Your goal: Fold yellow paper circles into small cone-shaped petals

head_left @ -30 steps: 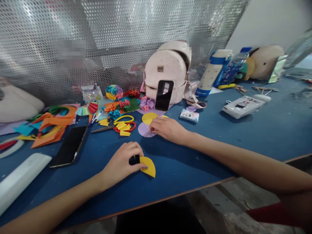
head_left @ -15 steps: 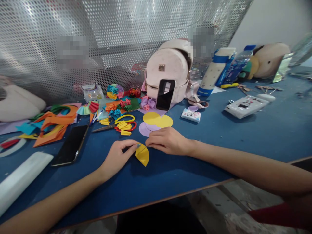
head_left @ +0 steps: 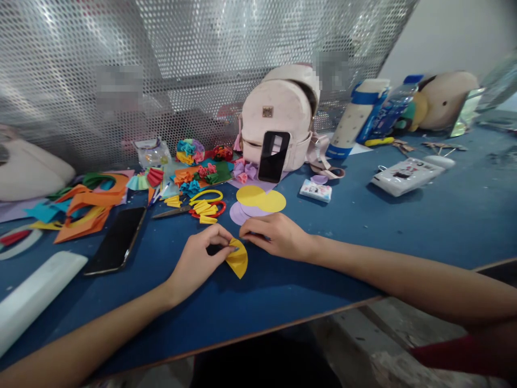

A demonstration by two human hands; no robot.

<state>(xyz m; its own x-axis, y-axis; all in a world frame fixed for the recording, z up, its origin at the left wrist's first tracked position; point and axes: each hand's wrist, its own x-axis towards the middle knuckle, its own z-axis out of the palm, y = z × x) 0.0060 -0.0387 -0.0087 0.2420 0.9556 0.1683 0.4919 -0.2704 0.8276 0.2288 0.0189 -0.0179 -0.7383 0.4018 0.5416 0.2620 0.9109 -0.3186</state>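
Note:
My left hand (head_left: 200,258) pinches a yellow paper circle (head_left: 239,261) folded into a half or smaller wedge, between thumb and fingers. The paper's curved edge faces right and its lower tip points toward me. My right hand (head_left: 278,235) is closed at the paper's upper edge, thumb against fingers; its fingertips partly hide the contact. Just behind the hands lie flat yellow paper circles (head_left: 252,197) and purple paper circles (head_left: 239,214), overlapping. To their left, scissors (head_left: 173,212) with red and yellow handles lie under several small pleated yellow paper pieces (head_left: 204,209).
A black phone (head_left: 117,242) and a long white object (head_left: 38,299) lie at left, near orange paper offcuts (head_left: 81,215). Another phone (head_left: 274,156) leans on a pale backpack (head_left: 278,108). Tissue packs (head_left: 315,190) and bottles (head_left: 351,118) stand rightward. The table's edge (head_left: 283,329) runs in front.
My left fingers have shifted and bent more around the folded yellow paper, which has turned slightly. My right hand has lifted its fingers a little, opening a gap behind its thumb.

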